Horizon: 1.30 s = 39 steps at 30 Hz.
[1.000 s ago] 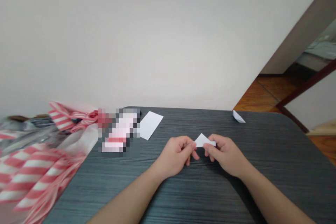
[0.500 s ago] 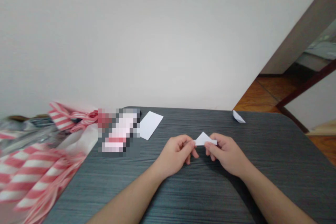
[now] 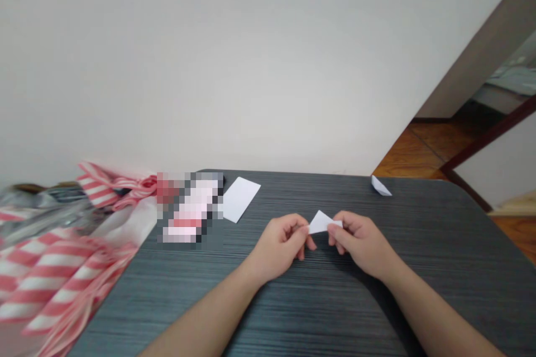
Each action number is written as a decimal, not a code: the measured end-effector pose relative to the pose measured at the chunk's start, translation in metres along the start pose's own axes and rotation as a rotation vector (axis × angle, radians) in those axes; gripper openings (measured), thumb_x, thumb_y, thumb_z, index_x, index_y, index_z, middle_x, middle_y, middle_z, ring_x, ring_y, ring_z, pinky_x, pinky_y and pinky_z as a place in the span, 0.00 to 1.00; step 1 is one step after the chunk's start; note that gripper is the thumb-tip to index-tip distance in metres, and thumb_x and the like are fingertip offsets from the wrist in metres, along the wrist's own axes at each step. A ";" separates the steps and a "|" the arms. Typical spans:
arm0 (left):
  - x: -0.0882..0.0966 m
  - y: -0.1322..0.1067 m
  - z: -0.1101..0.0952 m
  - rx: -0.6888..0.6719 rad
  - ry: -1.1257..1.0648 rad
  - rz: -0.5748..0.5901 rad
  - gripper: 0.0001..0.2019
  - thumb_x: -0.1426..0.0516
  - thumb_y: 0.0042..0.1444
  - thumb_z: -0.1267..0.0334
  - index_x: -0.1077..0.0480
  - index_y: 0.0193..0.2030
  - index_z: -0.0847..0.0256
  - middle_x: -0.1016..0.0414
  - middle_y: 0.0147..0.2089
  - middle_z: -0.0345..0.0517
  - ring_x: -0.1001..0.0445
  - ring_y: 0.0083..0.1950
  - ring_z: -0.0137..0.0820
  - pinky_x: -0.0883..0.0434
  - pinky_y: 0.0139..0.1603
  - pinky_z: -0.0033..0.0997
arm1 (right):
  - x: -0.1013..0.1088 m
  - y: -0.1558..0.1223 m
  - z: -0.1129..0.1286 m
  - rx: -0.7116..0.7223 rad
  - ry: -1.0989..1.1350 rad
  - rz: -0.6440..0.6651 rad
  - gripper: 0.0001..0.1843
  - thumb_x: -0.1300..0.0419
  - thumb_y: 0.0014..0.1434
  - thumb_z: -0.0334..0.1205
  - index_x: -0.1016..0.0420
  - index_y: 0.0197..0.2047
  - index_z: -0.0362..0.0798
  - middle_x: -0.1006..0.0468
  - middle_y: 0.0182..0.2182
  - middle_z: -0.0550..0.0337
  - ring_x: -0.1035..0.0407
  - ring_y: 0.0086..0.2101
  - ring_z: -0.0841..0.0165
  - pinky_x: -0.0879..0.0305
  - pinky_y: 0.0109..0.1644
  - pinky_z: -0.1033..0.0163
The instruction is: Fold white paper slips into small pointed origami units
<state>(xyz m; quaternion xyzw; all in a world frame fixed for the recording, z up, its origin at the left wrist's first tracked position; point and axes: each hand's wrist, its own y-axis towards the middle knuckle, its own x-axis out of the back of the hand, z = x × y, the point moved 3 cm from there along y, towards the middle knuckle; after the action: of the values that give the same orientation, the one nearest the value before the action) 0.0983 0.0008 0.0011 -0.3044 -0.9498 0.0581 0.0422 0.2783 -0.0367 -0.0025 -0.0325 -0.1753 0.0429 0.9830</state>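
Note:
A small piece of folded white paper [image 3: 320, 222], with a triangular peak pointing away from me, is held between my two hands just above the table. My left hand [image 3: 285, 242] pinches its left corner between thumb and fingers. At the right end, my right hand [image 3: 360, 242] grips it, thumb on top and fingers curled beneath. The fingertips hide both ends of the paper. Farther off to the right, a second folded white paper piece [image 3: 381, 187] lies near the table's back edge.
Flat white paper [image 3: 242, 199] lies at the back left of the dark table [image 3: 293, 312], beside a pixelated pink-and-white object [image 3: 190, 209]. Red-and-white striped cloth [image 3: 54, 273] is heaped left of the table. A pale wall [image 3: 268, 67] rises behind.
The folded paper has tilted slightly and shifted a little left, its right end now higher than its left. Both hands stay nearly where they were, still gripping it.

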 end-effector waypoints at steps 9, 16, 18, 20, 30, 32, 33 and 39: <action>0.000 -0.001 -0.001 0.001 0.154 0.036 0.15 0.46 0.63 0.56 0.27 0.30 0.64 0.26 0.23 0.41 0.34 0.20 0.23 0.39 0.23 0.22 | -0.006 0.001 0.002 0.020 -0.017 0.041 0.11 0.43 0.63 0.40 0.27 0.30 0.47 0.28 0.20 0.66 0.36 0.20 0.73 0.41 0.26 0.68; 0.000 0.001 0.003 -0.038 0.076 0.032 0.11 0.44 0.62 0.57 0.28 0.40 0.64 0.27 0.27 0.39 0.32 0.22 0.23 0.38 0.24 0.22 | -0.002 0.001 -0.002 0.028 -0.020 -0.018 0.11 0.44 0.63 0.41 0.28 0.30 0.47 0.28 0.20 0.65 0.36 0.20 0.73 0.40 0.27 0.68; -0.001 0.002 0.004 -0.062 0.020 0.034 0.10 0.43 0.61 0.58 0.31 0.45 0.62 0.29 0.28 0.37 0.32 0.22 0.23 0.37 0.24 0.21 | -0.003 0.001 0.001 0.028 -0.030 0.010 0.11 0.43 0.63 0.39 0.28 0.29 0.47 0.27 0.20 0.65 0.35 0.20 0.73 0.40 0.27 0.68; -0.001 0.002 0.005 -0.069 0.008 0.023 0.10 0.42 0.61 0.58 0.33 0.45 0.60 0.34 0.26 0.33 0.32 0.22 0.22 0.38 0.23 0.21 | -0.004 0.000 0.003 0.029 -0.040 0.028 0.11 0.43 0.62 0.39 0.28 0.29 0.47 0.27 0.21 0.65 0.35 0.21 0.73 0.40 0.27 0.68; -0.001 0.000 0.008 -0.088 0.058 0.050 0.10 0.43 0.62 0.56 0.36 0.40 0.60 0.33 0.26 0.35 0.33 0.24 0.23 0.39 0.25 0.21 | -0.005 0.002 0.000 0.064 -0.008 0.014 0.07 0.41 0.62 0.39 0.25 0.33 0.46 0.29 0.21 0.66 0.36 0.22 0.72 0.41 0.28 0.67; 0.000 0.000 0.009 -0.084 0.088 0.052 0.10 0.44 0.63 0.56 0.34 0.41 0.60 0.33 0.25 0.35 0.32 0.25 0.24 0.39 0.25 0.22 | -0.005 0.001 0.000 0.062 0.018 0.016 0.06 0.41 0.61 0.39 0.25 0.35 0.46 0.29 0.21 0.66 0.36 0.22 0.72 0.41 0.28 0.67; 0.000 0.000 0.009 -0.080 0.105 0.047 0.10 0.44 0.63 0.56 0.33 0.41 0.61 0.33 0.24 0.35 0.32 0.25 0.24 0.39 0.25 0.22 | -0.005 0.001 0.000 0.063 0.032 0.015 0.06 0.40 0.61 0.39 0.25 0.35 0.46 0.29 0.21 0.66 0.36 0.22 0.72 0.41 0.28 0.67; 0.001 0.000 0.007 -0.091 0.174 0.026 0.11 0.45 0.64 0.58 0.27 0.42 0.63 0.30 0.26 0.38 0.31 0.25 0.25 0.36 0.26 0.23 | -0.004 -0.001 0.004 0.108 0.086 0.036 0.09 0.45 0.65 0.39 0.25 0.36 0.46 0.26 0.24 0.63 0.34 0.24 0.72 0.39 0.31 0.67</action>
<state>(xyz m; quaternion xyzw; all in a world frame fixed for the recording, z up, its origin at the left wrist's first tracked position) 0.0967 0.0011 -0.0053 -0.3223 -0.9401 -0.0111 0.1101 0.2732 -0.0380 0.0003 0.0156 -0.1296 0.0684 0.9891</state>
